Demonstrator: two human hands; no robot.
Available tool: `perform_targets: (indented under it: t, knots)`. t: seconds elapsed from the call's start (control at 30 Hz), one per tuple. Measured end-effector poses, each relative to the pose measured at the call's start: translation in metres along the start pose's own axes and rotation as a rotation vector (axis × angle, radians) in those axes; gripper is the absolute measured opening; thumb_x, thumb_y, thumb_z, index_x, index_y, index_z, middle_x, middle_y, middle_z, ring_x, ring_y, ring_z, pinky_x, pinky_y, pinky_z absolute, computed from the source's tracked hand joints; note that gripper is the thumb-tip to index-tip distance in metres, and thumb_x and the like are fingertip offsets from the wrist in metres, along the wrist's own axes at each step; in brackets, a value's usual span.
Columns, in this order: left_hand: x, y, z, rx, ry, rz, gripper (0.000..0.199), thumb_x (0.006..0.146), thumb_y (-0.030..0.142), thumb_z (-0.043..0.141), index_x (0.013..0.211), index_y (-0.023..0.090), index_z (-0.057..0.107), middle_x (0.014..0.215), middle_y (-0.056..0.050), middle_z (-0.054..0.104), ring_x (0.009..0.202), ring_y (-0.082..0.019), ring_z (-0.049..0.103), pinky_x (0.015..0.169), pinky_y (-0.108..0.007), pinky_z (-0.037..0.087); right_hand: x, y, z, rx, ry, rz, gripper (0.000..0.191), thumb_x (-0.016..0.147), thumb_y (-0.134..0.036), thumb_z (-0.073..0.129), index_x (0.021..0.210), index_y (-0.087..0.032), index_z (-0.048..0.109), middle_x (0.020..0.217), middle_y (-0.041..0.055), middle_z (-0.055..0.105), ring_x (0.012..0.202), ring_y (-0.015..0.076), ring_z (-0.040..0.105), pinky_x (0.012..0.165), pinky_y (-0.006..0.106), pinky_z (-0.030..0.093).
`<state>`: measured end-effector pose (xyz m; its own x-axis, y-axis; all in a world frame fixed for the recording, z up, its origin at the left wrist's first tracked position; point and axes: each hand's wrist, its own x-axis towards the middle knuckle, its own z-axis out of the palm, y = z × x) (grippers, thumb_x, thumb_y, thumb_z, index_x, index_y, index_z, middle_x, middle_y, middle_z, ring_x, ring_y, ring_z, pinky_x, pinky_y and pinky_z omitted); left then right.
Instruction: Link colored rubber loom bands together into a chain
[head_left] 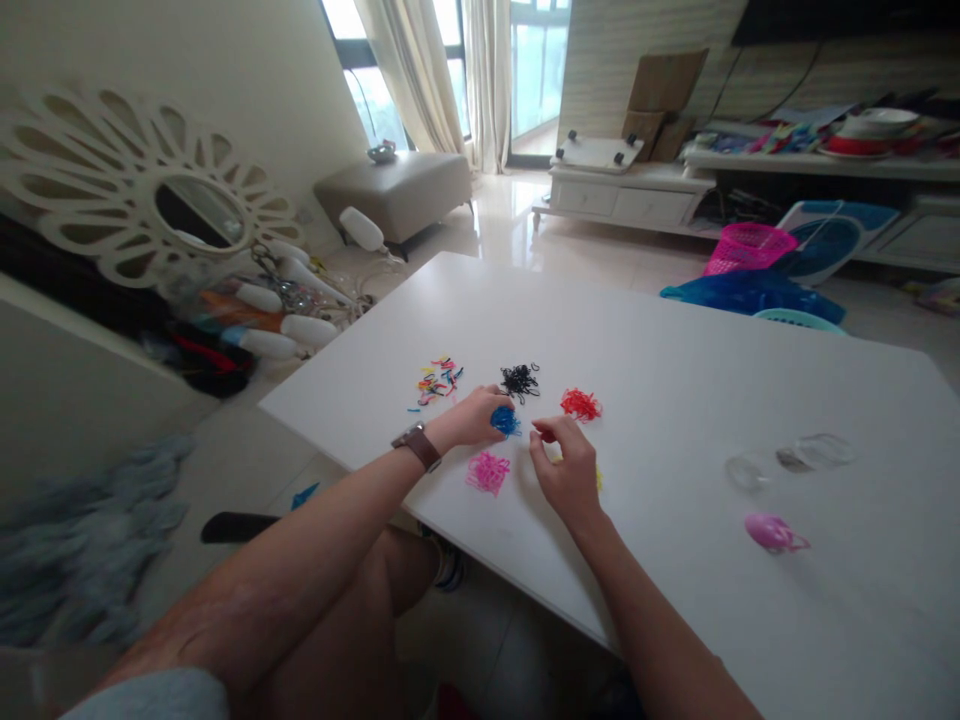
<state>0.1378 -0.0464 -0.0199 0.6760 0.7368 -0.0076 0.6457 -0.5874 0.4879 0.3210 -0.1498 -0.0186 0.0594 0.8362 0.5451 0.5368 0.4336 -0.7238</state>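
Note:
Small coloured elastic bands lie in piles on a white table [660, 400]. My left hand [472, 416], with a watch [417, 445] on its wrist, curls around the blue elastic bands [505, 421]. My right hand [568, 466] is just to the right, its thumb and forefinger pinched; anything between them is too small to make out. Under it, yellow elastic bands [598, 478] are partly hidden. Pink elastic bands [488, 473] sit nearest me. Beyond the hands are black elastic bands [520, 380], red elastic bands [581, 404] and a mixed-colour heap [439, 382].
On the table's right side stand a clear container [823, 451], another clear piece [748, 473] and a pink egg-shaped object [774, 532]. A pink basket [750, 247] and a blue bag [750, 292] are past the far edge. A decorative mirror [199, 212] leans at the left.

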Motion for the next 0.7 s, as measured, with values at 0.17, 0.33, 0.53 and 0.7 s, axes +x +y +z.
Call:
perform_targets:
  t: [0.17, 0.33, 0.53, 0.7]
  knots:
    - [0.001, 0.005, -0.001, -0.021, -0.018, 0.014, 0.028, 0.072, 0.019, 0.073, 0.100, 0.017, 0.070, 0.098, -0.008, 0.062, 0.090, -0.020, 0.060, 0.085, -0.031, 0.049, 0.000, 0.000, 0.000, 0.013, -0.015, -0.004, 0.011, 0.088, -0.013, 0.054, 0.091, -0.020, 0.061, 0.081, 0.0016, 0.058, 0.075, 0.0166, 0.057, 0.071, 0.030, 0.047]
    - [0.002, 0.010, -0.009, -0.048, -0.017, 0.017, 0.046, 0.065, 0.017, 0.079, 0.110, 0.018, 0.070, 0.105, -0.009, 0.063, 0.101, -0.024, 0.060, 0.092, -0.034, 0.048, 0.000, 0.000, 0.000, 0.019, -0.028, 0.004, 0.011, 0.088, -0.012, 0.054, 0.090, -0.020, 0.062, 0.082, 0.0015, 0.058, 0.076, 0.0162, 0.057, 0.071, 0.030, 0.047]
    - [-0.005, -0.013, -0.048, -0.164, 0.082, -0.199, 0.032, 0.072, 0.023, 0.072, 0.103, 0.017, 0.072, 0.098, -0.008, 0.069, 0.086, -0.018, 0.063, 0.076, -0.028, 0.051, -0.001, -0.001, 0.000, 0.014, -0.037, 0.022, 0.012, 0.088, -0.012, 0.053, 0.090, -0.020, 0.062, 0.083, 0.0021, 0.059, 0.076, 0.0170, 0.058, 0.071, 0.031, 0.048]
    - [-0.026, -0.055, -0.071, -0.095, 0.271, -0.639, 0.025, 0.071, 0.017, 0.068, 0.095, 0.013, 0.074, 0.080, -0.006, 0.070, 0.066, -0.016, 0.061, 0.062, -0.025, 0.046, -0.001, 0.000, 0.001, 0.021, -0.040, 0.018, 0.012, 0.087, -0.012, 0.053, 0.090, -0.021, 0.062, 0.083, 0.0023, 0.059, 0.076, 0.0172, 0.058, 0.071, 0.031, 0.048]
